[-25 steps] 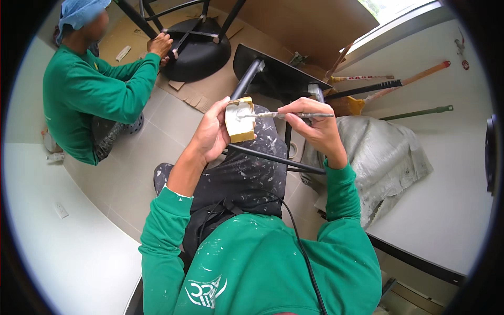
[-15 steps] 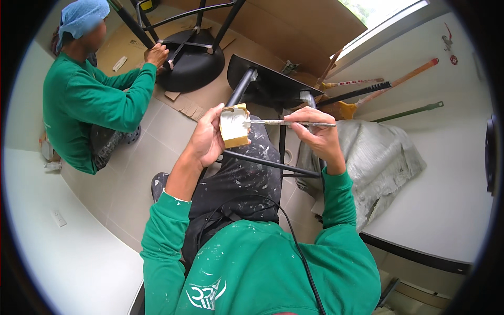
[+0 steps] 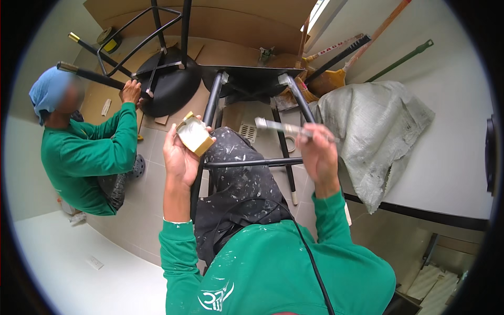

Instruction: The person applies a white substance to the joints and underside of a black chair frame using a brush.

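My left hand [image 3: 180, 161] is closed around a small cut-open yellow carton [image 3: 201, 147] with white paint-like stuff inside, tilted to one side. To the right, my right hand [image 3: 320, 160] grips a slim paintbrush [image 3: 275, 126] by its handle; motion blurs it. The brush tip points left, apart from the carton. Before me a black stool [image 3: 211, 102] stands upside down, its seat [image 3: 252, 73] on the floor and its legs rising between my arms. Pale wrapping or tape shows where the legs meet the seat.
On the left a crouching co-worker [image 3: 89, 147] in a green top touches another upturned black stool [image 3: 170, 79]. A grey woven sheet [image 3: 375, 121] lies at right, below several long-handled tools [image 3: 399, 60]. Cardboard [image 3: 210, 21] lines the back. A tape roll [image 3: 290, 143] and floor drain [image 3: 248, 132] lie beyond my leg.
The brush has come out of the carton and moved right with my right hand. My left hand has moved left and lower with the carton, now more tilted. The whole view has shifted.
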Demonstrator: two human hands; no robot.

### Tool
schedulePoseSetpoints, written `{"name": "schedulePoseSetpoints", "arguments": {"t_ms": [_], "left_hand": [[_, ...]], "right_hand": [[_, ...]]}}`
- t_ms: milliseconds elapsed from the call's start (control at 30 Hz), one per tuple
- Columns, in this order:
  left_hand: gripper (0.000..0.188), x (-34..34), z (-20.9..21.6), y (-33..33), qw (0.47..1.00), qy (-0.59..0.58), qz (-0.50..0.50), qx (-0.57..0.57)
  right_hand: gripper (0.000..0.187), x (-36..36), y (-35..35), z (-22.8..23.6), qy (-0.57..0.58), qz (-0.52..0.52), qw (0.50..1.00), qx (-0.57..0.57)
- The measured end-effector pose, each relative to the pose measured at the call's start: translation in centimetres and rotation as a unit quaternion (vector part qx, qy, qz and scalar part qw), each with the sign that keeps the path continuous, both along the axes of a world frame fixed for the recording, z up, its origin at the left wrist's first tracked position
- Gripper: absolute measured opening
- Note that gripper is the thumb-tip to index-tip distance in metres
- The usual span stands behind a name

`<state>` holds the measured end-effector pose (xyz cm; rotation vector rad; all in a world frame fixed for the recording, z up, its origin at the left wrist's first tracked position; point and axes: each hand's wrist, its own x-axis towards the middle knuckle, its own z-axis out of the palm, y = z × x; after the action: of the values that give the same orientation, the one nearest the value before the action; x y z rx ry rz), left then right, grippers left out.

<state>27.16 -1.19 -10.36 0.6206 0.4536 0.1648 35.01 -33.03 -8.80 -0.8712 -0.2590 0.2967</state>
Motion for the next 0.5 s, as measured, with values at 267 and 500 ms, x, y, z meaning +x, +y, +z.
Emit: {"name": "schedulePoseSetpoints", "arguments": {"t_ms": [267,500], "left_hand": [[0.060,0.4,-1.3,0.0,0.999,0.020,0.019,0.044],[0.062,1.2,-1.8,-0.3,0.998,0.015,0.009,0.053]], "right_hand": [[0.026,-13.5,-8.3,-8.5,0.276,0.072,0.945,0.162],[0.028,-17.5,-12.5,-18.8,0.484,-0.114,0.847,0.189]]}}
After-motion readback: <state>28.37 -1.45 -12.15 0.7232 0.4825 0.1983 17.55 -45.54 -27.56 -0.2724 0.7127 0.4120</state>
